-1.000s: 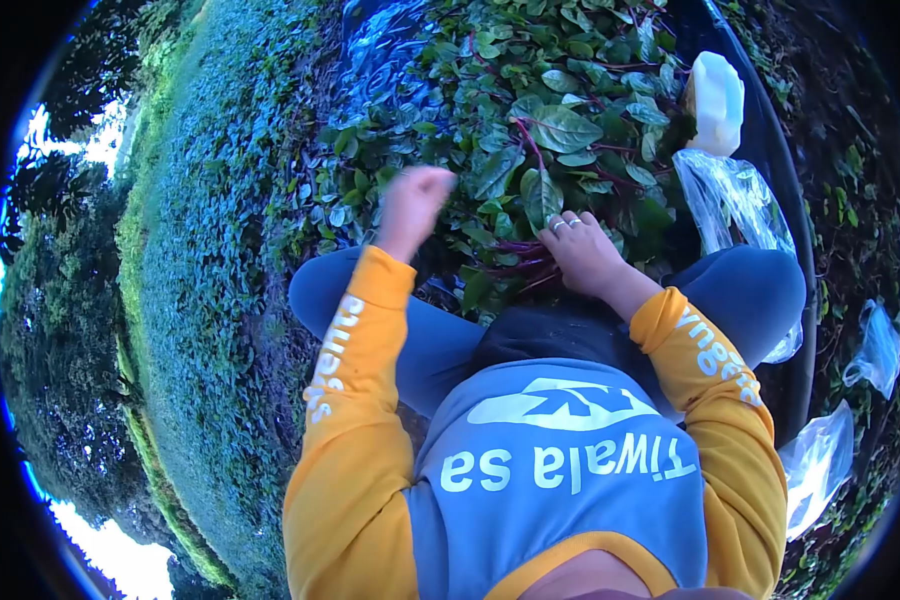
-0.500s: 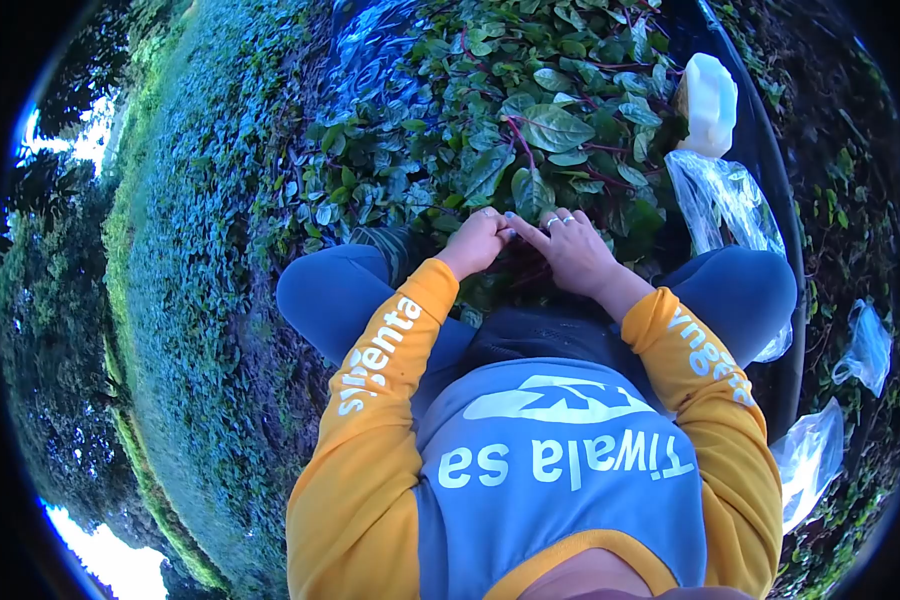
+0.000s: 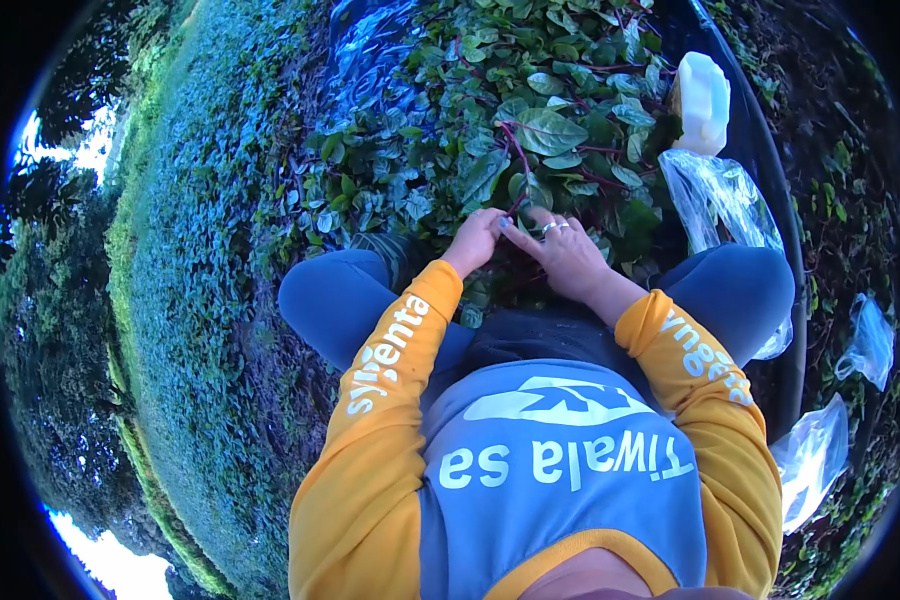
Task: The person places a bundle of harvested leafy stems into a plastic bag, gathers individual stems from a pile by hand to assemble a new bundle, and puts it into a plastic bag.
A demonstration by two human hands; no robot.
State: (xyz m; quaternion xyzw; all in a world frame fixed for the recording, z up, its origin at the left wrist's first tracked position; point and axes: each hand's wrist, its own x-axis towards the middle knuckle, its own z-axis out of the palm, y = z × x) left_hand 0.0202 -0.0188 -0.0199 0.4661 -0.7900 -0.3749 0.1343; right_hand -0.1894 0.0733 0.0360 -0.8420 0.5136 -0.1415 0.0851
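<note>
Leafy cuttings with red-purple stems (image 3: 545,130) lie in a broad pile in front of my crossed legs. My left hand (image 3: 477,240) is closed, its fingertips pinched at the lower end of a reddish stem. My right hand (image 3: 568,255), with rings on it, meets the left at the fingertips over the near edge of the pile. Its fingers are bent together; what they hold is hidden by the hand and the leaves.
A white plastic container (image 3: 703,103) and a clear plastic bag (image 3: 720,200) are right of the pile. Farther right lie a bluish bag (image 3: 867,343) and another clear bag (image 3: 810,462). Blue sheeting (image 3: 370,55) shows at the top; dense plants (image 3: 210,250) grow at left.
My left hand has come in from the left, lower beside my right hand, and their fingertips now meet. The right hand has shifted only slightly. The view has moved a little.
</note>
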